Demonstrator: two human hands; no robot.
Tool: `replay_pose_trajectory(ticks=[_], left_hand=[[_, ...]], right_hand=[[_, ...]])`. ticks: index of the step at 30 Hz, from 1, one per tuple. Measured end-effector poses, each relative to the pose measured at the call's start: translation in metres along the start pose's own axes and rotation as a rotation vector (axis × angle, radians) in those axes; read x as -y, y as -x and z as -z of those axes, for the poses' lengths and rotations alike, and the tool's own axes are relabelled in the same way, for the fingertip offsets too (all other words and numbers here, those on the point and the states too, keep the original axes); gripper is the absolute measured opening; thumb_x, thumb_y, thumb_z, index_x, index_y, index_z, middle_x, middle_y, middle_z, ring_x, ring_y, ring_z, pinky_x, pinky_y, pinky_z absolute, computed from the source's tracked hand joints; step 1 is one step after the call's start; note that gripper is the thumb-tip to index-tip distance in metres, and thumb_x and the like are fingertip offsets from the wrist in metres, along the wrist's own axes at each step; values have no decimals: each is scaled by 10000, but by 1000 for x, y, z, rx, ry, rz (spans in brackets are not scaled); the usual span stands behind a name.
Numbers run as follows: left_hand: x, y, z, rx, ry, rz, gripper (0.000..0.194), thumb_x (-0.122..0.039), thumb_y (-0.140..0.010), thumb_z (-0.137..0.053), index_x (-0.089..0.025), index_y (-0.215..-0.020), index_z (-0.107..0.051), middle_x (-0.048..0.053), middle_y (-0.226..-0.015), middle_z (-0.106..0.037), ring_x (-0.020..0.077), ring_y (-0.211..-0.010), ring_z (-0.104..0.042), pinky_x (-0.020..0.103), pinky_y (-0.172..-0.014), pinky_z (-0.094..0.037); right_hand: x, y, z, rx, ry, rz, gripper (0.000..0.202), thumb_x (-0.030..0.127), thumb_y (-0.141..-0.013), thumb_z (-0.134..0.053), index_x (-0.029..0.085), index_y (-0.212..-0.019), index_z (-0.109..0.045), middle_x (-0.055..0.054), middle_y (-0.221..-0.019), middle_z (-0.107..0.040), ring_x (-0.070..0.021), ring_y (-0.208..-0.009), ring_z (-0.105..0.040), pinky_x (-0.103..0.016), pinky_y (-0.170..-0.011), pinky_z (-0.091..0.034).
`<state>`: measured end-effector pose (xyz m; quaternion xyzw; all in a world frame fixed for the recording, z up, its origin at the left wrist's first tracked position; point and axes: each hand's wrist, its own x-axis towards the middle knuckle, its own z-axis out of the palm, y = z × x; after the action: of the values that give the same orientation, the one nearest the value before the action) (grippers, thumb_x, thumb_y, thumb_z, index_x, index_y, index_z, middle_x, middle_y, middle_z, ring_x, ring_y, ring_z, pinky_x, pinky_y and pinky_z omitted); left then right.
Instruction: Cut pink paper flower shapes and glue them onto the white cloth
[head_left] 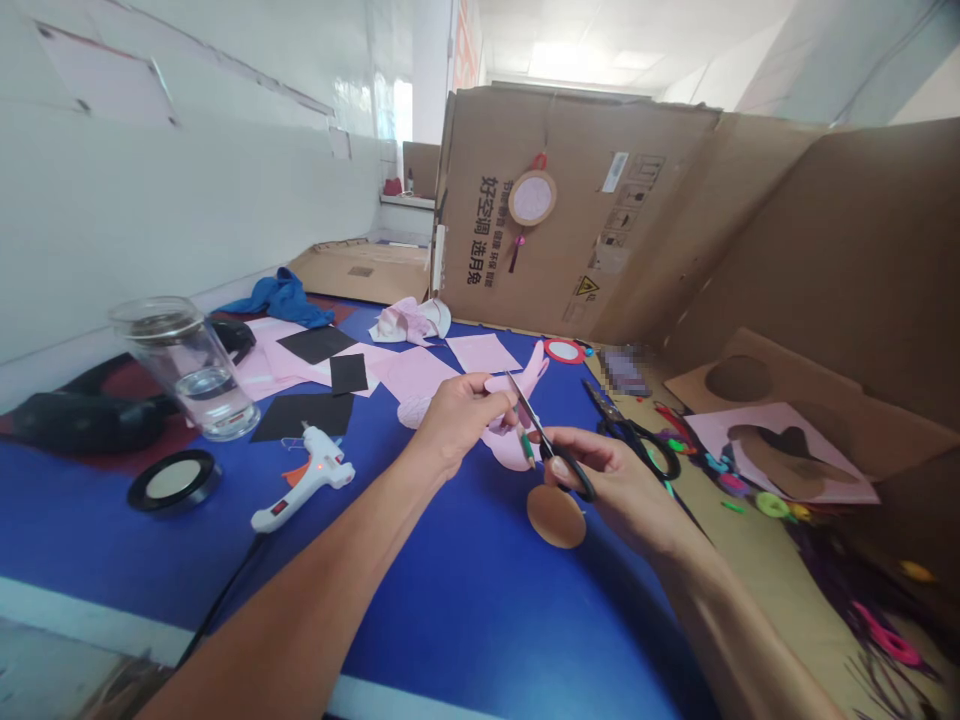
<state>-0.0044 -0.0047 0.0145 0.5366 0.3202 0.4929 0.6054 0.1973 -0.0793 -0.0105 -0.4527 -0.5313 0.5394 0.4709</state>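
Two bare arms (300,560) reach in from the bottom, closest of all. The left hand (459,415) pinches a thin, pale pink paper piece (531,375) between its thumb and fingers, and the paper is up over the middle of the shiny blue table (465,600). The right hand (611,478) is curled around the black handles of small metal scissors (546,440), and their blades point at the pink paper. I cannot tell if the blades touch it. A short green stick (526,448) is just beside the scissors. Under the right hand is a flat, round, tan disc (556,517). Farther right lie big scissors with black handles (645,440). To the left are a white glue gun (311,482) with a small red light, a round black roll (175,481) and a tall clear glass (214,400) with water. Behind everything stands a big brown cardboard box (570,270).
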Motion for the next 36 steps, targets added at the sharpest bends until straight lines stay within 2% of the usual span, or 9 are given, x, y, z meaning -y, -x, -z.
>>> replay_pose_trajectory(ticks=[7,15,23,36], left_hand=[[2,0,1,7,-20,19,96,-251,-711,-724,-175,-651,-723,27,-638,-707,133,-615,-617,271,-651,-472],[1,1,-2,2,-9,24,101,-229,-731,-721,-173,-647,-719,27,-631,-700,132,-605,-611,271,-654,-480],[-1,2,-1,23,-22,29,114,-213,-733,-708,-175,-626,-723,31,-640,-704,134,-618,-618,271,-655,-476],[0,-1,6,57,-72,52,83,-207,-737,-713,-178,-660,-721,31,-644,-710,130,-598,-599,275,-634,-469]], right_hand=[[-1,0,0,8,-20,13,442,502,-725,-1023,292,-1092,-894,12,-806,-700,-115,-719,-555,-236,-721,-489],[-2,-1,-2,-5,-30,22,486,496,-714,-1026,266,-1117,-882,-10,-844,-720,-140,-741,-592,-273,-746,-530],[-4,-2,2,9,18,27,465,527,-763,-991,264,-1130,-879,2,-814,-690,-134,-743,-560,-260,-743,-487],[8,1,3,33,114,26,493,555,-730,-987,249,-1104,-888,10,-753,-619,-147,-719,-483,-292,-741,-471]])
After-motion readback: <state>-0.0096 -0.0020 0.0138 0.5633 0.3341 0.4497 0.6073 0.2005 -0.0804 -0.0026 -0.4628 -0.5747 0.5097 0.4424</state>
